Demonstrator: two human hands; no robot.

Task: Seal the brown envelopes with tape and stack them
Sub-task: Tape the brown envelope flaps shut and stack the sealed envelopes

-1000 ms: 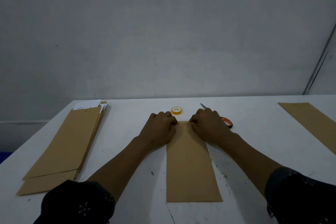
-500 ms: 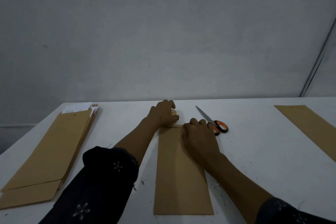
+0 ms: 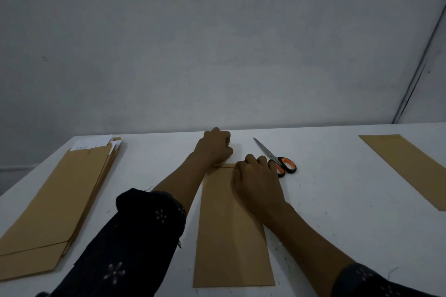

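Head view: one brown envelope [image 3: 231, 229] lies lengthwise on the white tabletop [image 3: 337, 200] at centre frame, its folded flap at the far end.
Right hand [image 3: 255, 178]: rests knuckles-up on the flap end of the envelope, fingers curled under and pressing the fold; whether the grip pinches the paper or only weighs on it cannot be told.
Left hand [image 3: 214, 147]: reaches past the flap toward the far tabletop edge, fingers curled over something; the tape roll is not visible, so what this grip holds, if anything, cannot be told.
Risk, flap: the flap could spring open if the right hand lifts before tape goes on, since only that hand appears to hold it.
Risk, tape: a strip drawn one-handed could land crooked or stick to itself.
Risk, scissors [image 3: 277, 159]: they lie just beside the right hand, blades pointing to the upper left; a sideways sweep could knock them.
Hidden: the fingertips of both hands, and the flap edge under the right hand.
Cut off: another envelope [image 3: 405, 166] at right frame runs out of view.
Hard to make out: the pile of envelopes [image 3: 60, 195] at left frame shows white paper at its far end; how many lie there is unclear.
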